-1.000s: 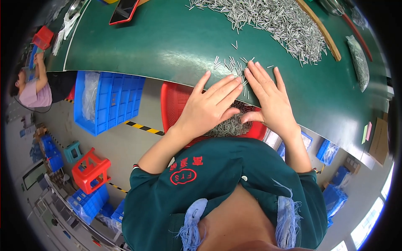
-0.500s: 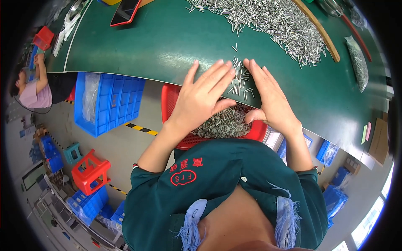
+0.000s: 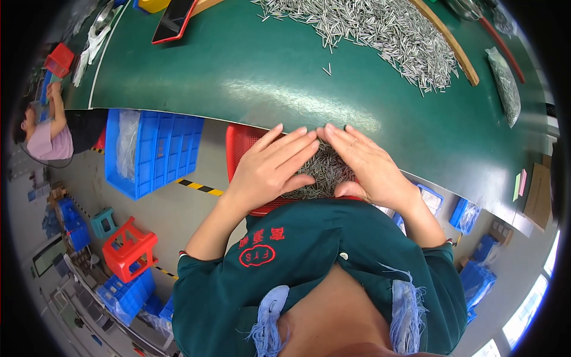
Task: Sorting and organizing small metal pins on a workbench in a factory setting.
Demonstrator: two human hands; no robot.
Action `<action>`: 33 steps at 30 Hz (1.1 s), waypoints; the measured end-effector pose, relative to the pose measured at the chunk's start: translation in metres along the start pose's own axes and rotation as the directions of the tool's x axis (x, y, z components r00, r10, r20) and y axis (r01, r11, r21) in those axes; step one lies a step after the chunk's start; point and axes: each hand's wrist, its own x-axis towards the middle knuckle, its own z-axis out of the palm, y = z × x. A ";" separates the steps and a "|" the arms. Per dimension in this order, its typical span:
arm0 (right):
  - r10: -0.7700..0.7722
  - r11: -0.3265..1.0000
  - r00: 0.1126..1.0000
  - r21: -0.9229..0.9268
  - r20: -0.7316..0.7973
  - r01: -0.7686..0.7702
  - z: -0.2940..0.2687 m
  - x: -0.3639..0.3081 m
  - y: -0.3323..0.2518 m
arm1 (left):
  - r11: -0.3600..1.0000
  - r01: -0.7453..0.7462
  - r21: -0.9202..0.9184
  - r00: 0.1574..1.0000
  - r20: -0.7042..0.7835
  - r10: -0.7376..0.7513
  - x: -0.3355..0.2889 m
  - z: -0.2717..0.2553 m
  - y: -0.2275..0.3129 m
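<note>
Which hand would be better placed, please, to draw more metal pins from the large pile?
Probably the right hand: the pile of metal pins extends mostly toward that side, while the left hand lies farther from the pile's bulk.

Work table (image 3: pixel 202 83): green, smooth-topped, pale-edged; its surface shone near the front edge, and a white line (image 3: pixel 106 59) crossed its left part. On it lay:

- Metal pins (image 3: pixel 369 33), short and silvery, a large heap at the far side; a touching pair (image 3: pixel 327 69) lay just apart, nearer the front.
- Wooden strip (image 3: pixel 453 44), one, which bordered the heap on its right.
- Flat device (image 3: pixel 173 22), red-edged, dark-faced, at the far left.
- Clear bag (image 3: pixel 505 86), filled, at the right.
- Red bar (image 3: pixel 503 49), slim, between strip and bag.
- White cloth (image 3: pixel 89 50), crumpled, left of the line.
</note>
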 end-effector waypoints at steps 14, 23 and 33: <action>0.115 0.815 0.941 -0.510 -0.320 -0.273 -0.050 0.024 0.067 | 0.939 0.159 0.306 0.987 -0.085 -0.140 0.106 0.019 -0.081; 0.021 0.784 0.952 -0.586 -0.304 -0.204 -0.052 0.072 0.113 | 0.944 0.119 0.309 0.987 -0.138 -0.079 0.170 0.052 -0.110; 0.015 0.870 0.985 -0.483 -0.171 -0.097 -0.009 0.042 0.040 | 0.940 0.224 0.257 0.970 -0.147 -0.191 0.083 0.037 -0.036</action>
